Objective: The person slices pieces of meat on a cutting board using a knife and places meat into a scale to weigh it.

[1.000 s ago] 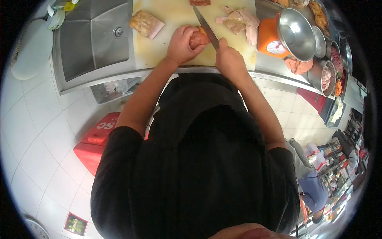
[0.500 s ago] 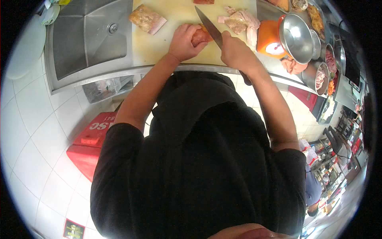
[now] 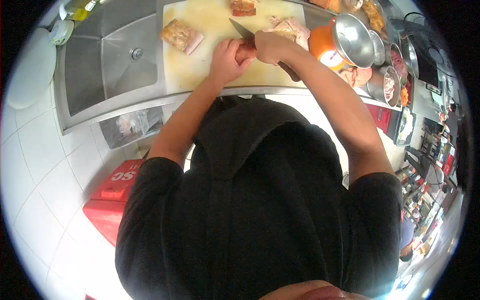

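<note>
My left hand [image 3: 226,61] is wrapped over a reddish-brown piece of meat [image 3: 245,52], pressing it onto the pale cutting board [image 3: 200,70]. In my right hand [image 3: 272,47] is a large knife [image 3: 241,28], its blade pointing to the far left and its handle end showing below my fist. The knife crosses close to the right end of the meat; my hand hides where the edge meets it. A browned slab of meat [image 3: 180,36] lies to the left. Beyond my hands is another browned piece [image 3: 243,8], and pale meat pieces [image 3: 295,30] lie to the right.
On the left is a steel sink [image 3: 125,60]. An orange scale [image 3: 321,46] carrying a metal bowl [image 3: 353,40] stands right of the board. Pinkish meat [image 3: 356,76] and a pot with meat [image 3: 382,85] are beside it. A red box [image 3: 112,195] sits below the counter.
My right hand has moved left with the knife, closer to my left hand and the meat. The left hand keeps its hold. The whole view has shifted slightly.
</note>
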Tool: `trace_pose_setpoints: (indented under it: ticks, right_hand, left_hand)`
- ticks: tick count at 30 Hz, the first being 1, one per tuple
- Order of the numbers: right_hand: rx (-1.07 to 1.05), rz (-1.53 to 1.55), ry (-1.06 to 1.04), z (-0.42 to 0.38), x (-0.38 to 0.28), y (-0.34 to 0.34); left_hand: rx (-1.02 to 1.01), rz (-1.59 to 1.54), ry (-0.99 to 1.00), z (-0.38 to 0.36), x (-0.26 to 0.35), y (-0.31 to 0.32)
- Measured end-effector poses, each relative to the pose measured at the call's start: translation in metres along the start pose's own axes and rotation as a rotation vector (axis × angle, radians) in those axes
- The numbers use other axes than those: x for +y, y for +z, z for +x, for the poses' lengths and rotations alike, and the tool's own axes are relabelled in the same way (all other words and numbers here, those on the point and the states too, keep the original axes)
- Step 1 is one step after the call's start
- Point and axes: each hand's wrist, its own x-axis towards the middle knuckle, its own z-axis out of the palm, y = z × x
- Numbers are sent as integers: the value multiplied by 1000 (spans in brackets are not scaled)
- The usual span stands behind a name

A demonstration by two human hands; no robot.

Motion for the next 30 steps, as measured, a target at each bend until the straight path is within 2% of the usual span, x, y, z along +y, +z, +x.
trace_pose_setpoints:
  ticks: [1,4,7,10,11,14,20,26,30]
  right_hand:
    - [39,-46,-38,1,-3,0]
    - [-81,-46,-63,4,0,-6]
    - [62,1,-33,-5,14,10]
    - [-62,33,-22,-29,15,0]
    - [33,75,0,-34,12,2]
    - [38,3,-73,-18,15,12]
    - [172,65,-82,-23,15,23]
    - [-6,62,-39,-13,10,10]
    - [102,72,-51,2,20,36]
  left_hand:
    - [-2,7,-7,2,1,-3]
    - [-4,-18,2,3,-1,-3]
    - [16,-12,-25,-1,2,-3]
    - [48,-23,-16,-2,0,-2]
    - [45,-18,-14,0,0,-2]
    - [39,7,-23,-1,-1,-5]
    - [27,8,-27,2,2,-5]
    - [23,-1,-9,2,-7,1]
    - [-9,-3,-33,3,4,-6]
